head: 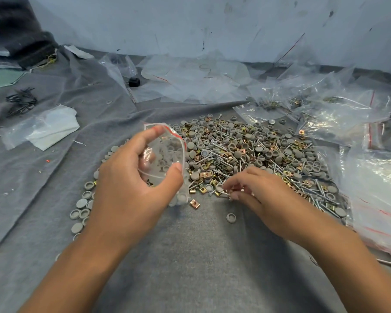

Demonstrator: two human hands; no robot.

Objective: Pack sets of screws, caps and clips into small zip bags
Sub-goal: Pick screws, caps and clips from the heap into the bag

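Observation:
A wide heap of grey caps, silver screws and brass clips (253,152) lies on the grey cloth (190,256). My left hand (131,184) holds a small clear zip bag (167,154) with a red seal strip, mouth held open between fingers and thumb; a few grey caps show inside it. My right hand (257,190) reaches into the near edge of the heap, its fingertips pinching small parts, apparently a screw and a clip. One brass clip (194,204) and one grey cap (231,218) lie loose just in front of the heap.
Filled zip bags (339,114) pile up at the right and back right. Empty clear bags (190,82) spread along the back by the wall. A white folded bag (48,127), black wires (20,101) and a small black block (134,82) lie to the left.

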